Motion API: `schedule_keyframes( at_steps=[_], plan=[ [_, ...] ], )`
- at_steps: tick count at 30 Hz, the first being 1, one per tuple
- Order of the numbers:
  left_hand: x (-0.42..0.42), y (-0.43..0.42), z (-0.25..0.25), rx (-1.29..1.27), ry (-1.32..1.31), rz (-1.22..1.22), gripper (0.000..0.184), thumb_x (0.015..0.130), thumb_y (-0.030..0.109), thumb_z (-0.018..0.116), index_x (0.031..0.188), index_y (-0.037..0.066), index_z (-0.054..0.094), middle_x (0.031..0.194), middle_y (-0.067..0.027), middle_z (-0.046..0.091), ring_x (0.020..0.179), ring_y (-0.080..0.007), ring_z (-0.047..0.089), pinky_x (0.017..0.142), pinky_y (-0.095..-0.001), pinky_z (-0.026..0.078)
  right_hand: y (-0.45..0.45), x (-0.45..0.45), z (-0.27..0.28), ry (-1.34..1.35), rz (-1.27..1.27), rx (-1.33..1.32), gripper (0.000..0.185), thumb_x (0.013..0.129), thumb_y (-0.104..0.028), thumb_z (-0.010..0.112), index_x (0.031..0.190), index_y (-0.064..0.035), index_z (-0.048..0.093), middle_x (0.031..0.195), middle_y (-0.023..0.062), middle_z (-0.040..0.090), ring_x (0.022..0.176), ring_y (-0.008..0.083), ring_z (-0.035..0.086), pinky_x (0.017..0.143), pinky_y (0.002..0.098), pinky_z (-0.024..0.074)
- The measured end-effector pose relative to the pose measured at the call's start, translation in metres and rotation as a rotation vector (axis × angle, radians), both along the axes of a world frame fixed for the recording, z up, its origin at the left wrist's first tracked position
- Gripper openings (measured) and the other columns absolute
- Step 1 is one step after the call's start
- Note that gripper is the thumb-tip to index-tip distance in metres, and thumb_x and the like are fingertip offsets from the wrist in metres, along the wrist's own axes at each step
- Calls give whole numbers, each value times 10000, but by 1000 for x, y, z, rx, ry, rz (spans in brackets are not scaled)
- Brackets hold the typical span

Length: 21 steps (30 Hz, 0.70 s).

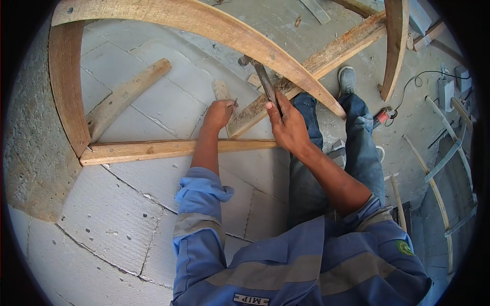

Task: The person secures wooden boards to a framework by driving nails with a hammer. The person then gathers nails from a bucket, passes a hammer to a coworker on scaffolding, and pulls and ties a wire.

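Note:
My right hand (291, 122) is closed around the handle of a hammer (265, 81), its head up beside a curved wooden beam (204, 20). Pinched in the fingers of my left hand (219, 114) is a small dark thing that looks like a nail (235, 103); the fingers hide most of it. Just beyond that hand a short wood strip (220, 91) stands out. A straight board (153, 151) runs beneath my left forearm. To the right of the left hand, a long rough plank (326, 51) slants away under the curved beam.
An upright wood piece (69, 92) joins the curved beam and board at the left, near a concrete column (30, 112). A loose board (127, 97) lies on the white block wall (112, 214). Rightward are a red power tool (382, 117) with a cord and a wooden ladder-like frame (434, 183).

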<state>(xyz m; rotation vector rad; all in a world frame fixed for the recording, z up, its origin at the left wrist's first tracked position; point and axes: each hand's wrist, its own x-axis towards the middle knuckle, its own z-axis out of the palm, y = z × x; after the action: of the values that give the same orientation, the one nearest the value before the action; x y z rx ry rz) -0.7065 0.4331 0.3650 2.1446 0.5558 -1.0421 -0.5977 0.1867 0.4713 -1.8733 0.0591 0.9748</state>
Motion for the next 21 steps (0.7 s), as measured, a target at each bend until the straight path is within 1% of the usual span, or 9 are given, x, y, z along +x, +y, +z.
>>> schedule_keyframes(
  at_steps=[3, 6, 8, 9, 11, 13, 16, 19, 21],
  plan=[
    [-3, -1, -8, 34, 86, -11, 234, 942, 163, 575, 1044, 51, 753, 964, -180, 750, 896, -351, 718, 849, -415, 541, 4, 1, 2, 83, -6, -42, 534, 1071, -367, 533, 1408, 46, 507, 1079, 302, 684, 1022, 456, 679, 902, 446, 521],
    [-1, -2, -8, 55, 103, 21, 240, 930, 166, 570, 1030, 51, 755, 942, -186, 744, 893, -351, 716, 846, -423, 539, 12, -11, 2, 208, -94, -51, 514, 1069, -348, 538, 1404, 41, 507, 1009, 302, 691, 947, 477, 688, 836, 467, 536],
    [-3, -4, -2, 68, 101, 34, 241, 926, 179, 575, 1019, 48, 755, 913, -192, 737, 874, -353, 711, 837, -421, 537, 22, -32, -2, 99, -106, -72, 498, 1067, -333, 538, 1398, 39, 509, 954, 301, 687, 902, 496, 680, 795, 490, 537],
    [-4, -4, 0, 58, 115, 59, 243, 929, 171, 571, 1031, 60, 761, 943, -197, 739, 908, -363, 710, 857, -428, 537, 27, -43, -5, 42, -117, -80, 490, 1066, -325, 538, 1395, 38, 510, 927, 300, 684, 880, 506, 676, 775, 502, 538],
    [-3, -4, 1, 32, 138, 99, 252, 934, 155, 563, 1054, 84, 773, 1003, -207, 744, 977, -384, 706, 897, -443, 536, 30, -63, -14, 118, 19, -94, 460, 1067, -310, 507, 1385, 23, 494, 896, 336, 663, 871, 534, 659, 761, 564, 516],
    [-1, -3, 0, 67, 186, 56, 260, 935, 156, 558, 1062, 89, 774, 1000, -209, 744, 969, -387, 709, 892, -444, 540, 29, -72, -19, 225, 216, -104, 422, 1064, -307, 484, 1351, 2, 481, 858, 362, 654, 858, 546, 655, 756, 617, 495],
    [0, -2, 0, 67, 189, 38, 270, 935, 160, 552, 1070, 96, 777, 996, -210, 743, 965, -391, 711, 888, -448, 545, 27, -62, -14, 216, 213, -83, 394, 1072, -309, 466, 1318, -2, 490, 861, 346, 660, 859, 543, 654, 764, 625, 485],
    [-5, -1, -7, 65, 168, 54, 275, 933, 166, 550, 1071, 104, 779, 1004, -211, 742, 970, -394, 710, 891, -454, 546, 33, -39, 5, 135, 20, -107, 388, 1075, -297, 463, 1329, -4, 482, 855, 335, 663, 843, 540, 654, 755, 629, 479],
    [-8, -1, -8, 74, 174, 43, 278, 931, 170, 548, 1071, 109, 780, 1014, -211, 740, 975, -396, 708, 896, -458, 544, 36, -22, 13, 159, -106, -76, 394, 1077, -301, 454, 1334, -3, 482, 855, 338, 663, 842, 546, 651, 758, 631, 478]
  ],
)
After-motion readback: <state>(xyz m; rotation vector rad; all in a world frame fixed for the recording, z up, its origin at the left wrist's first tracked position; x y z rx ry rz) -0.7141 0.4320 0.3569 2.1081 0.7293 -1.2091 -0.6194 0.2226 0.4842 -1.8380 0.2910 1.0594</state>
